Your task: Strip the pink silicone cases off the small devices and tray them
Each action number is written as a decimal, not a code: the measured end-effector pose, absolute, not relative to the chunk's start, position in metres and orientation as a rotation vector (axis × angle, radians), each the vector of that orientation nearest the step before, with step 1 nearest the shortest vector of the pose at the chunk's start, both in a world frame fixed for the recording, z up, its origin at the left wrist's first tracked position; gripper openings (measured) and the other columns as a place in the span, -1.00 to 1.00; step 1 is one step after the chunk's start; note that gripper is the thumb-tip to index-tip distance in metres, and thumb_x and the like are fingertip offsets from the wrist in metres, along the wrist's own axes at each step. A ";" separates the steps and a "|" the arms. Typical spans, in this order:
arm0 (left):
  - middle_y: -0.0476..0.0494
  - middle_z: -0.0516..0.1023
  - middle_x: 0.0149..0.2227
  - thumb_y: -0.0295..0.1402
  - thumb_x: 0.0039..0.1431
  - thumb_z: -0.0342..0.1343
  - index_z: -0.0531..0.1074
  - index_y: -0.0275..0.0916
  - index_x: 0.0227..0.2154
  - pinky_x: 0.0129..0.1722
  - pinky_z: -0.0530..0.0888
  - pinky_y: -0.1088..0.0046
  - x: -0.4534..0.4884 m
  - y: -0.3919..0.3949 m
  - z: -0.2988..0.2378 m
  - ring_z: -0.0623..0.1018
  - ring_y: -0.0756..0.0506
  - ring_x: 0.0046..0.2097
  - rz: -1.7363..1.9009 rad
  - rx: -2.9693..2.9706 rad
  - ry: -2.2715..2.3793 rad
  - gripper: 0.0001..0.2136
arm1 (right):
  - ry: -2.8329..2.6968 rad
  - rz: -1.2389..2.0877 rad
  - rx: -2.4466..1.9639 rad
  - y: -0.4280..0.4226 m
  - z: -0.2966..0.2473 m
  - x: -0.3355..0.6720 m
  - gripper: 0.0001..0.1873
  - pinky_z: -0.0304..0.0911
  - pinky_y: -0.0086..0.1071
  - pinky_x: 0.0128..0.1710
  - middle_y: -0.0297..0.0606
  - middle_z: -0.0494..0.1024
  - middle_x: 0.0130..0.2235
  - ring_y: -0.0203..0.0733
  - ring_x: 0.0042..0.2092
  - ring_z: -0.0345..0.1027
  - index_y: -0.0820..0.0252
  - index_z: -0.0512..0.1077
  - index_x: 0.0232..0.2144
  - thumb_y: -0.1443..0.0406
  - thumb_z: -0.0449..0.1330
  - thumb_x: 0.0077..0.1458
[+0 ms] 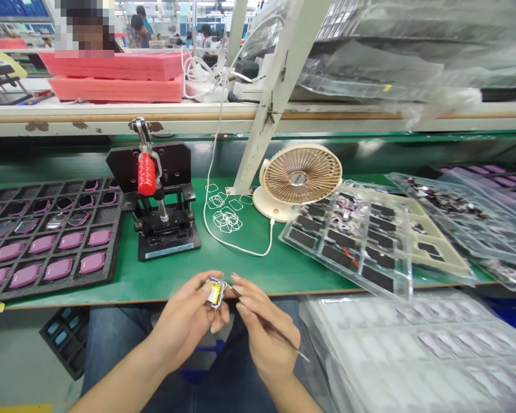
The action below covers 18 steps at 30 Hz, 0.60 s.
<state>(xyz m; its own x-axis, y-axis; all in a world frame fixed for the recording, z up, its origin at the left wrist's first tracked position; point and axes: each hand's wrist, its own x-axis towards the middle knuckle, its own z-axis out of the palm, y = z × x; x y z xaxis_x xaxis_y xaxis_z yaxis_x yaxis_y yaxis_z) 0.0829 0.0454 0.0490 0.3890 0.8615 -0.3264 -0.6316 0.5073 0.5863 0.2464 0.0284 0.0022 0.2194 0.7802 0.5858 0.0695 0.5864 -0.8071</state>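
Note:
My left hand (184,316) pinches a small metal-framed module (215,292) with a yellow patch on its face, just in front of the green bench edge. My right hand (264,330) grips slim metal tweezers (279,328), held along the fingers. Their tip reaches toward the module, though I cannot tell whether it touches. Both hands are over my lap, and my jeans show below them.
A black foam tray (51,235) of pink pads lies left, beside a red-handled hand press (155,192). A cream fan (298,178), white cable (223,241) and clear plastic trays (348,238) fill the bench. More trays (413,350) are stacked at lower right. Co-workers stand far behind.

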 end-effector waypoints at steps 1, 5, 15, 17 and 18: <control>-0.35 0.66 -0.13 -0.29 0.35 0.31 0.53 -0.32 0.06 -0.40 0.33 0.40 0.082 0.047 0.048 0.58 -0.10 -0.32 0.990 0.385 0.665 -0.70 | -1.235 0.576 -0.864 0.031 0.006 0.248 -0.71 0.59 0.18 0.09 -0.24 0.76 -0.09 0.13 0.02 0.67 -0.06 0.70 -0.12 0.46 0.35 0.25; -0.51 0.66 0.02 -0.30 0.32 0.34 0.52 -0.33 0.09 -0.37 0.34 0.37 0.077 0.050 0.042 0.59 -0.12 -0.29 1.015 0.349 0.706 -0.64 | -1.202 0.439 -1.138 0.080 0.032 0.265 -0.88 0.58 -0.02 0.11 -0.20 0.75 -0.05 0.03 -0.03 0.68 0.03 0.71 -0.14 0.25 0.38 0.29; -0.60 0.59 0.18 -0.32 0.33 0.32 0.58 -0.37 0.14 -0.32 0.43 0.37 0.055 0.040 0.042 0.60 -0.12 -0.23 1.027 0.270 0.760 -0.62 | -1.683 0.389 -1.445 0.206 0.063 0.297 -0.66 0.47 -0.18 -0.10 -0.14 0.71 -0.32 -0.04 -0.28 0.58 0.19 0.67 -0.32 0.09 0.25 0.32; -0.57 0.58 0.21 -0.27 0.33 0.33 0.58 -0.34 0.16 -0.27 0.50 0.35 0.048 0.039 0.039 0.61 -0.13 -0.20 1.017 0.249 0.771 -0.59 | -1.701 0.347 -1.472 0.184 0.063 0.300 -0.58 0.46 -0.21 -0.08 -0.15 0.70 -0.34 -0.06 -0.25 0.58 0.18 0.64 -0.35 0.08 0.15 0.40; -0.53 0.59 0.21 -0.26 0.31 0.35 0.58 -0.30 0.18 -0.26 0.53 0.35 0.045 0.039 0.036 0.63 -0.14 -0.19 1.014 0.241 0.783 -0.57 | -1.701 0.322 -1.486 0.169 0.063 0.303 -0.55 0.46 -0.23 -0.05 -0.15 0.71 -0.29 -0.06 -0.20 0.59 0.17 0.64 -0.32 0.07 0.09 0.44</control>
